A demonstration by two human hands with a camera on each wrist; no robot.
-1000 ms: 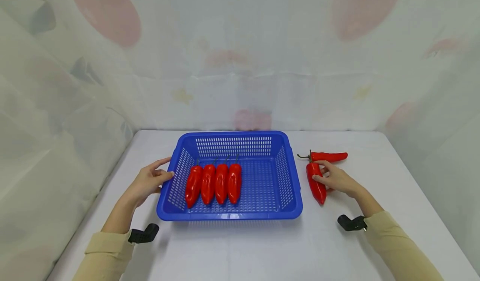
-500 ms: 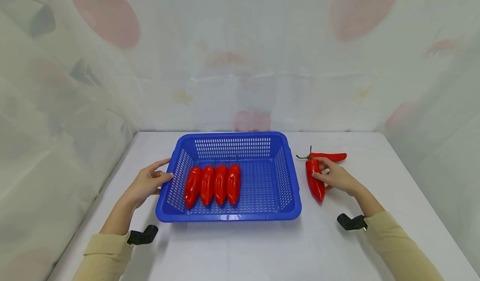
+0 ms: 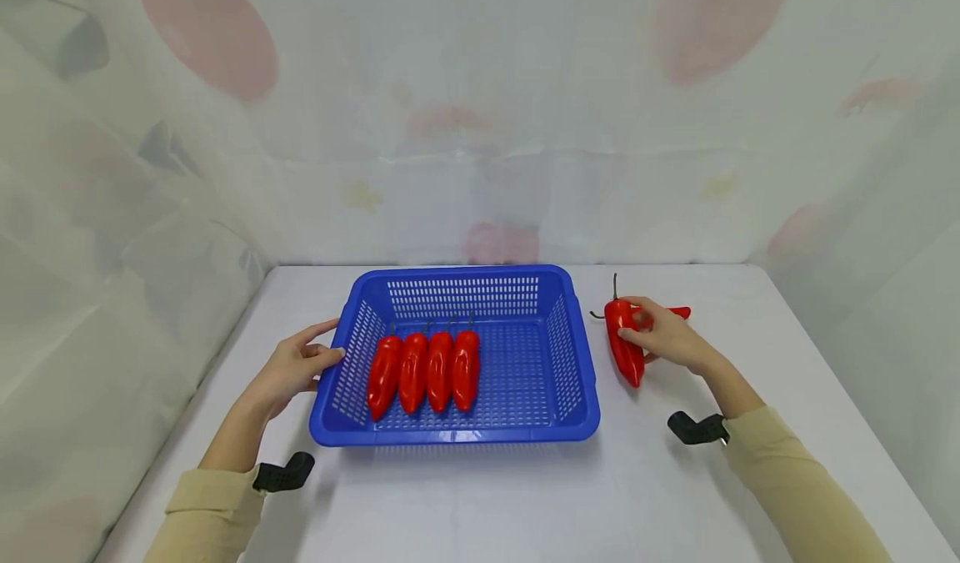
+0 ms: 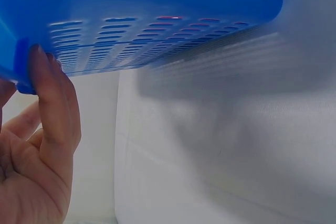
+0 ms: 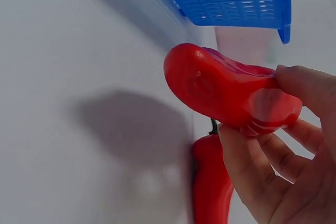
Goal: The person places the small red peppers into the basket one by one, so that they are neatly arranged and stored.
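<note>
My left hand (image 3: 287, 373) pinches the left rim of a blue plastic basket (image 3: 453, 435), with its fingers against the outer wall in the left wrist view. Several red chili peppers (image 3: 439, 373) lie side by side in the basket's left half, stems pointing away from me. To the right of the basket my right hand (image 3: 670, 337) holds another red chili pepper (image 5: 210, 82) between thumb and fingers. This pepper is raised off the table, its shadow apart from it in the right wrist view. Behind it one more red chili pepper (image 5: 210, 182) lies on the table, partly hidden by my hand.
A white-covered table (image 3: 480, 505) lies under everything. Pale printed sheets (image 3: 480, 129) hang behind it and along both sides. The basket's near right rim (image 3: 590, 413) stands between the raised pepper and the basket floor.
My right hand has lifted its pepper from the table and shifted it slightly up and left. The left hand keeps its grip on the basket, which looks nearly still.
</note>
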